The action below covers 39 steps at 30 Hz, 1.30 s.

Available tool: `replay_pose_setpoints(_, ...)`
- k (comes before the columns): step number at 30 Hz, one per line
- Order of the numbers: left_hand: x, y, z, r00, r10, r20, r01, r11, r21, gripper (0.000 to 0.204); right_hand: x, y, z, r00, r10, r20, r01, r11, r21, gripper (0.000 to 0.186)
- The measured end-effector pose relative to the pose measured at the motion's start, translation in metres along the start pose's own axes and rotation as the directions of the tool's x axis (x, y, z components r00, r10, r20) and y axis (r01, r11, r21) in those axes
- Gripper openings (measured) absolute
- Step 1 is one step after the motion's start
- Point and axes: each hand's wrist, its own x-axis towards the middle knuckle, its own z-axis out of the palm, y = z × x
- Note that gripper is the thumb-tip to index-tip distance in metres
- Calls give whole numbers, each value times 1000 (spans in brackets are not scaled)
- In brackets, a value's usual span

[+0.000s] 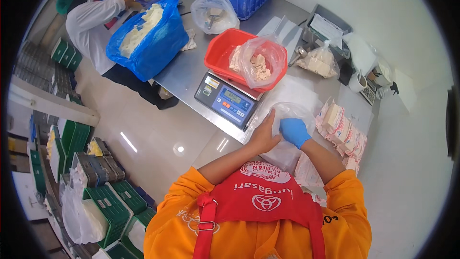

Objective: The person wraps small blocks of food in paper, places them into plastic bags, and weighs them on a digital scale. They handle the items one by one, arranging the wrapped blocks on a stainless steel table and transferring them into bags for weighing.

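A clear plastic bag (286,111) stands at the table's near edge, in front of me. My left hand (262,134) is bare and rests against the bag's left side, its fingers stretched out and the thumb apart. Over the bag's mouth is my right hand (293,132) in a blue glove, its fingers curled down; what they grip, if anything, is hidden. Just beyond, a digital scale (225,100) carries a red tub (218,50). Inside the tub, an open plastic bag (273,52) holds pale crumbly chunks (260,67).
Wrapped pale blocks (341,132) lie in rows to my right. A tied bag of chunks (318,62) and a grey bin (330,19) stand at the back right. Further left are a blue-lined container (179,33) of pale fat-like mass and a person (91,24) in white.
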Motion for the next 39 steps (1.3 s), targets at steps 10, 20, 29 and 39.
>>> replay_pose_setpoints(10, -2, 0, -12, 1000, -21, 16, 22, 999, -31, 98, -4, 7, -40, 1000, -12, 27, 6, 973, 232, 30)
replay_pose_setpoints(20, -4, -14, -3, 992, 96, -85, -90, 993, 78, 95, 116, 9, -155, 996, 94, -14, -25, 406, 914, 30)
replay_pose_setpoints(29, -14, -14, -7, 999, -1, -48, -1, 999, -32, 92, 185, 13, -136, 936, -47, -349, 82, 993, 87, 31)
replay_pose_setpoints(39, -9, -12, -7, 999, 38, -27, -39, 999, -27, 92, 181, 12, -139, 929, 80, -362, 73, 918, 391, 25)
